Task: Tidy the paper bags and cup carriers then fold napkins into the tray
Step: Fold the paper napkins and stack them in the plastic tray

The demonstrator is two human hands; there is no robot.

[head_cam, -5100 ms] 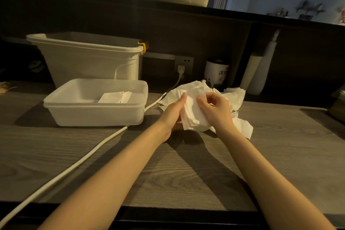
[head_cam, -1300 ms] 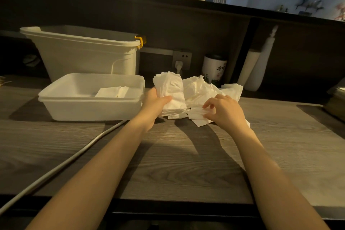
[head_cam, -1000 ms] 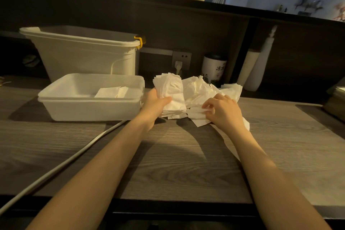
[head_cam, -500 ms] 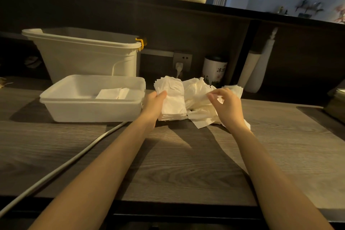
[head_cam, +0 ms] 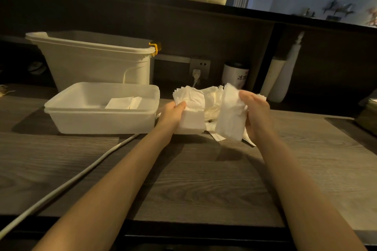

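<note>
Between the hands: napkins, white, a loose pile. Left hand grips one stack; right hand pinches another. Tray just left of the left hand. Likely light, limp, tearable; hold by folded edges.

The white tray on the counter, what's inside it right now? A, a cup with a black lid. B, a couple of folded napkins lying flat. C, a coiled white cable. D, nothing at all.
B: the tray holds a couple of folded napkins lying flat on its floor, while the hands, left and right, each hold other napkins beside it.
</note>
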